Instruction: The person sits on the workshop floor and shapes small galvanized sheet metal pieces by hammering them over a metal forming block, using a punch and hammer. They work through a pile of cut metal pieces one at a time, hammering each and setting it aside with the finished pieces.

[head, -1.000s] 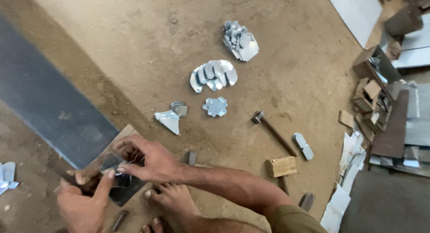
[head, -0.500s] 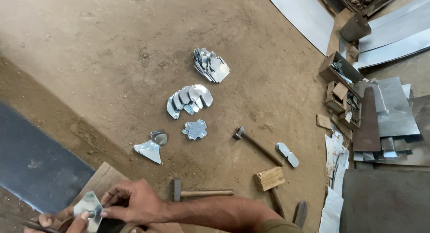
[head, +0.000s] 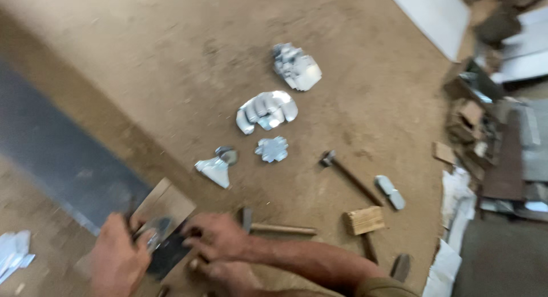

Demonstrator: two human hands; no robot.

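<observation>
Your left hand (head: 117, 257) and right hand (head: 220, 237) are close together low on the dirt floor (head: 171, 40), both closed on a small shiny metal piece (head: 155, 228) that lies over a dark flat block (head: 168, 254); the blur hides how the fingers sit. The block rests on a wooden board (head: 165, 203) beside a long grey metal sheet (head: 57, 154) running toward the floor's left edge.

Just right of your right hand lies a hammer with a wooden handle (head: 279, 228). Further right sit a small wooden block (head: 365, 220) and a second, dark-handled hammer (head: 348, 174).

No container or label can be made out. Cut metal pieces lie loose in the middle of the floor: a flower-shaped piece (head: 272, 149), a fanned stack of curved pieces (head: 265, 110), a crumpled pile (head: 297, 67) beyond it, and a wedge-shaped piece (head: 216, 168). Stacked sheets and scrap (head: 496, 137) crowd the right edge, and pale offcuts (head: 14, 252) lie at the left edge.
</observation>
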